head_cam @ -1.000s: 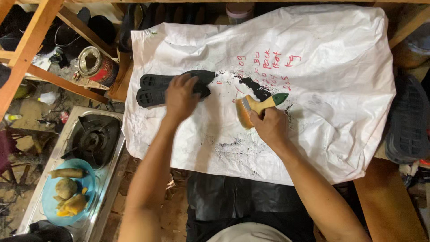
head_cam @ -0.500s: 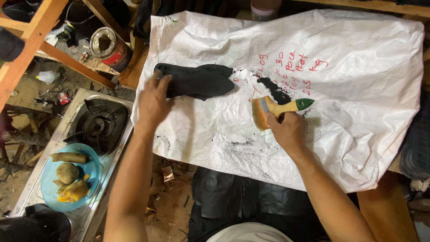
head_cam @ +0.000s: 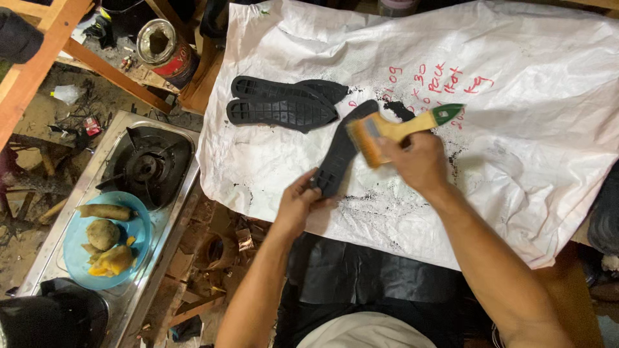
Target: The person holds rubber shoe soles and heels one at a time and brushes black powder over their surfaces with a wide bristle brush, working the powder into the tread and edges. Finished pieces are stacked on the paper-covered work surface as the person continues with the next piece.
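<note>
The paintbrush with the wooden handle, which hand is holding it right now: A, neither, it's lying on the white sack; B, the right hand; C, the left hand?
B: the right hand grips the paintbrush by its handle above the black shoe sole, while the left hand pinches that sole's near end.

Setting: small informal shoemaking workshop, shared with cooking gear. Evidence: work surface covered by a white woven sack (head_cam: 516,129) stained with black smears; black rubber shoe soles (head_cam: 280,103) laid on it; a further sole (head_cam: 342,151) under a wooden-handled brush (head_cam: 400,129); opened tin can (head_cam: 164,45) with dark contents beside bare timber framing (head_cam: 51,38). Below: single-burner gas stove (head_cam: 145,164) in a steel tray, blue plate (head_cam: 106,238) of food, scrap and debris on a dirt floor (head_cam: 39,212).
</note>
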